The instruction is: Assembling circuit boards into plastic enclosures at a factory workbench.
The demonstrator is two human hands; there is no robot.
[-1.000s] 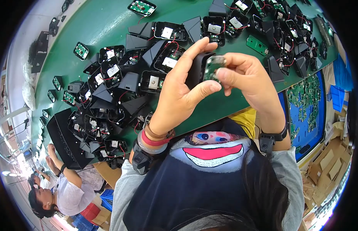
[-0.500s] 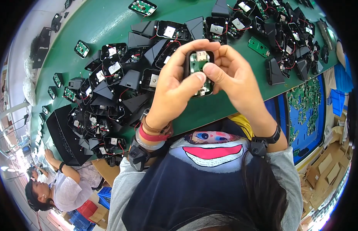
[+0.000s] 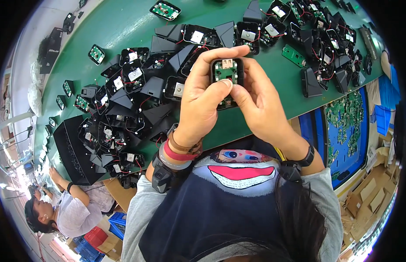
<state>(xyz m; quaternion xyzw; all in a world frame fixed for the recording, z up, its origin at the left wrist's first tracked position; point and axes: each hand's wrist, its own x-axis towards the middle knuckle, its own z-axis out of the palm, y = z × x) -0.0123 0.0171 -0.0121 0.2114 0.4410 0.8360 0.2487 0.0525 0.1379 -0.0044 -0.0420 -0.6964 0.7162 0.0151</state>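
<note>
Green rectangular circuit board with a silver metal port at its far end is held face up inside a small black plastic shell with rounded corners, above the near edge of the green tabletop. The shell is cupped from the left by the left hand, its fingers wrapped around the far end, and is steadied from the right by the right hand, so the grip of both is narrow and closed around the same piece. The left thumb is laid across the lower half of the board, and the tip of the right thumb is set just beside it. A second ago the board was pinched in the right hand and tilted at the shell's mouth; now it is framed by the rim, and both thumbs are brought together over it. From this it is judged that the board has been placed and is being pressed or steadied; whether it is fully seated cannot be told, since its lower part is covered. To the left, black plastic housings with red wires are heaped on the tabletop.
</note>
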